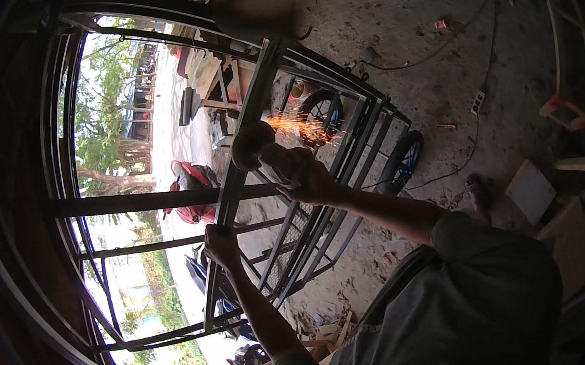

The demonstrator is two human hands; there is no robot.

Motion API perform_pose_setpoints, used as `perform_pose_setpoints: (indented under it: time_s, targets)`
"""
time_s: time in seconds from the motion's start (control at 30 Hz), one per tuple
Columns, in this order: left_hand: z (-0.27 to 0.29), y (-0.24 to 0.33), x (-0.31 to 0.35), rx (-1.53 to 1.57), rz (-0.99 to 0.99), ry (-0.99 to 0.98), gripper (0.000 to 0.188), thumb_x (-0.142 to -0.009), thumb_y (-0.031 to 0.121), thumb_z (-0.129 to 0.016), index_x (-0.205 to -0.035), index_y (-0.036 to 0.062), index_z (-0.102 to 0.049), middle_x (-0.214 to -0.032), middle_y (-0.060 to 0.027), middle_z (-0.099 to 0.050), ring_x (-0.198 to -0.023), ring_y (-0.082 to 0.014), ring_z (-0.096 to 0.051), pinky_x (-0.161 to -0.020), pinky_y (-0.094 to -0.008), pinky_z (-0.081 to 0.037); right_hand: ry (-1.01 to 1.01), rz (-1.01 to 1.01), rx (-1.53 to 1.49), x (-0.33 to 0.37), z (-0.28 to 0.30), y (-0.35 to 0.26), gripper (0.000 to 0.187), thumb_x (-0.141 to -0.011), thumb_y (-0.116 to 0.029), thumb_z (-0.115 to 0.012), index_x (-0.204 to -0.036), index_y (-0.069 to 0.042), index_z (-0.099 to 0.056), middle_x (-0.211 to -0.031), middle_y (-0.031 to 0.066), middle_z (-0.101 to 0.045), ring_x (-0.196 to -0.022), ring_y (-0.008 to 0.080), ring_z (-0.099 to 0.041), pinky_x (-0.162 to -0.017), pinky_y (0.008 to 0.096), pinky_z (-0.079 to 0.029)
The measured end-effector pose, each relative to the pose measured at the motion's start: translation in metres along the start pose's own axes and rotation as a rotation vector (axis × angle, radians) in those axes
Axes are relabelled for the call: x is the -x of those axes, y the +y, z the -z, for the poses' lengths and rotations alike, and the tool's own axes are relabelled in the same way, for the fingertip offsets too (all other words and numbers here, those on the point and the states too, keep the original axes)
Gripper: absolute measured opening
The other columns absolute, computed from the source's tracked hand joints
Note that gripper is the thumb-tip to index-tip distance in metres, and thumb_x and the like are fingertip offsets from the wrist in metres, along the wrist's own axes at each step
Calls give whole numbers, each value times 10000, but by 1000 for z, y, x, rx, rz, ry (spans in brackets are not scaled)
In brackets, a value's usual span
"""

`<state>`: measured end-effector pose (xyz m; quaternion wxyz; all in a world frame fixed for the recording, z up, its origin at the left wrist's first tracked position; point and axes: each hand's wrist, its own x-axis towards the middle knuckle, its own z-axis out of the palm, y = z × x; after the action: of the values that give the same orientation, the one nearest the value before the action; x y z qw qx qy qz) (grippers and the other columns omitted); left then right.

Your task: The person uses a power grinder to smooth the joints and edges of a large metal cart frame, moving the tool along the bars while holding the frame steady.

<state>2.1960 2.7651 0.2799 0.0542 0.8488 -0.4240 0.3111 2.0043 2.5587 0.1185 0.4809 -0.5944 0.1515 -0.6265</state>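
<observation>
My right hand is wrapped round the body of an angle grinder. The grinder's round disc and guard sit against a dark steel bar of a large welded frame, and the exact contact is hidden. Orange sparks spray from there to the right. Lower down the same bar, my left hand grips the steel with closed fingers. Beyond the bar, the frame continues as parallel rails with a mesh panel.
Spoked wheels with dark tyres stand by the frame. A power cord with a white socket strip crosses the dirt floor. Wooden pieces lie at the right. Outside, a red motorbike stands on bright ground.
</observation>
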Motion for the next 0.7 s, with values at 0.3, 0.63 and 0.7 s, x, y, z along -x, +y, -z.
perform_pose_setpoints:
  time_s: [0.3,0.63,0.7]
  targets:
    - [-8,-15,5,34,-52,24,238,-773,191,-793,-831,97,-582,-756,-113,-687,-695,-371,-687,-629,-503,-514,-1,-176,-94,-8,8,-15,816,-723,-261,-901,-1381,-58,-463,-1278,193,-591,-1140,372,-653,-964,439,-554]
    - [-3,-6,0,-9,23,-18,273,-740,203,-819,-856,92,-598,-812,-96,-722,-734,-360,-707,-652,-507,-525,-77,-327,-157,-21,9,-25,886,-727,-281,-899,-1427,-44,-411,-1304,200,-564,-1173,391,-635,-995,452,-540]
    - [-5,-2,-3,2,40,-29,284,-738,219,-825,-859,92,-603,-820,-96,-726,-740,-360,-709,-656,-505,-528,-23,-174,-107,-23,8,-26,780,-747,-297,-874,-1382,-73,-481,-1246,168,-616,-1058,370,-690,-892,436,-582]
